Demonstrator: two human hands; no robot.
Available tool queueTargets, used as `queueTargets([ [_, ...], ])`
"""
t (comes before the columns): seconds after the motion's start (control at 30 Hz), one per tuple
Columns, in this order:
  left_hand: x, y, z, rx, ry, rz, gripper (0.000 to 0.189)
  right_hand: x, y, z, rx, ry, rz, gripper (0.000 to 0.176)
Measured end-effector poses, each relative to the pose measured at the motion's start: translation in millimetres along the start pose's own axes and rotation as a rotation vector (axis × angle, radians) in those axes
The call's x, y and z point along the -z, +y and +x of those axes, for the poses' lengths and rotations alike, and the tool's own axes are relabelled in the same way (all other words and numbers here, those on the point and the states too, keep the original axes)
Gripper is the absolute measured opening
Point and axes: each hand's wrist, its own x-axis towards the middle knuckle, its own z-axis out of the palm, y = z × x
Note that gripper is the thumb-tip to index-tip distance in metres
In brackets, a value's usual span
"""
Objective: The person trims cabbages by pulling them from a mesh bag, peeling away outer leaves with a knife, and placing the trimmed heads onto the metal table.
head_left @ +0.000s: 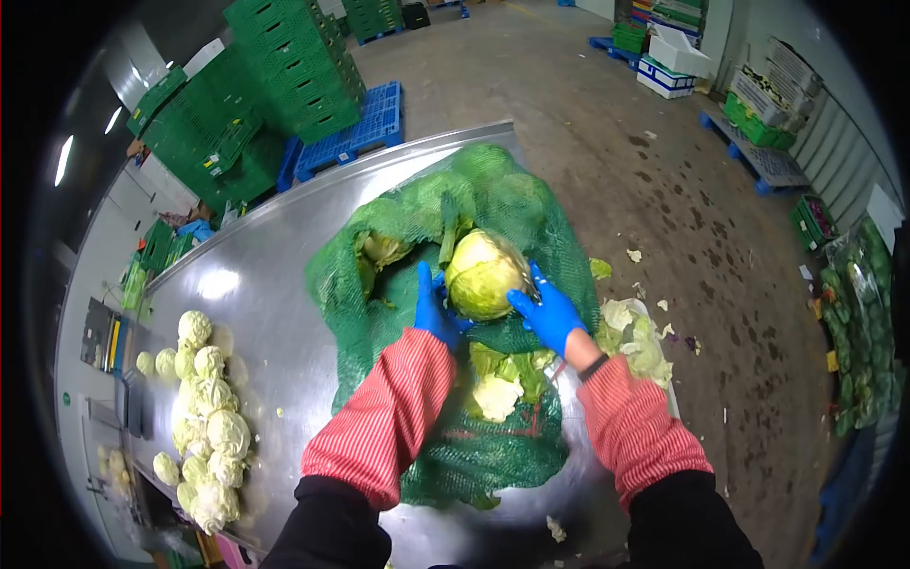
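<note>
A pale green cabbage [482, 277] is held between my two blue-gloved hands, above a green mesh bag [374, 327]. My left hand [440, 308] cups its left and lower side, fingers pointing up. Against its right side rests my right hand [550, 308], fingers curled round the edge. A dark, shiny sliver shows by the right fingers; I cannot make out what it is. More cabbages [483, 166] sit inside the mesh at the far end. Loose outer leaves [498, 394] lie on the mesh below my hands.
Trimmed cabbages [227, 431] line the left of the metal table [289, 370]. Discarded leaves [645, 346] gather at its right edge. Green crates [294, 71] stand stacked beyond, beside a blue pallet [374, 123]. Filled mesh bags [858, 332] are at far right.
</note>
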Motion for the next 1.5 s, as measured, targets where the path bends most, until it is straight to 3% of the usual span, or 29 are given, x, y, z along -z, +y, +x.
queueTargets([
  [0.1, 11, 10, -76, -0.135, -0.058, 0.147, 0.079, -5, -30, -66, 0.066, 0.008, 0.018, 0.087],
  [0.23, 62, 5, -167, -0.177, -0.145, 0.079, 0.058, -34, -63, -168, 0.122, -0.036, 0.233, 0.085],
  [0.33, 117, -9, -240, -0.350, -0.055, 0.171, 0.042, -65, -58, -237, 0.133, -0.142, 0.370, 0.079],
  [0.4, 146, -21, -291, -0.377, -0.011, 0.243, 0.043, -93, -53, -273, 0.003, -0.273, 0.591, 0.071],
  [0.47, 192, -51, -314, -0.396, 0.171, 0.358, 0.064, -111, -54, -290, -0.265, -0.417, 0.553, 0.063],
  [0.53, 211, -71, -333, -0.211, 0.388, 0.381, 0.073, -138, -22, -295, -0.445, -0.537, 0.526, 0.048],
  [0.57, 217, -77, -340, -0.124, 0.420, 0.461, 0.080, -147, -15, -300, -0.451, -0.526, 0.507, 0.045],
  [0.6, 229, -85, -341, -0.217, 0.276, 0.375, 0.087, -154, -11, -306, -0.454, -0.516, 0.485, 0.041],
  [0.67, 252, -91, -349, -0.335, 0.209, 0.847, 0.100, -155, -5, -315, -0.448, -0.461, 0.328, 0.037],
  [0.7, 247, -88, -349, -0.484, 0.174, 1.010, 0.111, -153, -2, -321, -0.360, -0.443, 0.256, 0.038],
  [0.73, 236, -82, -347, -0.560, 0.133, 1.096, 0.113, -150, -3, -323, -0.263, -0.420, 0.183, 0.039],
  [0.8, 233, -86, -335, -0.562, 0.022, 1.144, 0.111, -139, -14, -330, -0.310, -0.477, 0.058, 0.038],
  [0.87, 233, -84, -328, -0.513, 0.061, 1.079, 0.109, -130, -26, -336, -0.298, -0.512, -0.051, 0.037],
  [1.0, 240, -86, -319, -0.465, 0.083, 1.000, 0.110, -134, -38, -354, 0.247, -0.245, -0.509, 0.027],
  [1.1, 232, -86, -319, -0.479, 0.111, 1.125, 0.112, -143, -52, -348, 0.077, -0.463, -0.613, 0.020],
  [1.2, 223, -86, -318, -0.467, 0.150, 1.205, 0.113, -150, -33, -337, 0.106, -0.393, -0.762, 0.021],
  [1.23, 219, -86, -317, -0.467, 0.157, 1.244, 0.113, -149, -33, -330, -0.011, -0.446, -0.774, 0.022],
  [1.33, 208, -79, -312, -0.457, 0.166, 1.300, 0.111, -148, -34, -314, -0.104, -0.523, -0.811, 0.021],
  [1.43, 201, -75, -307, -0.447, 0.165, 1.263, 0.110, -145, -35, -307, -0.095, -0.543, -0.800, 0.022],
  [1.5, 216, -84, -311, -0.564, 0.052, 1.326, 0.111, -147, -27, -318, -0.076, -0.524, -0.808, 0.023],
])
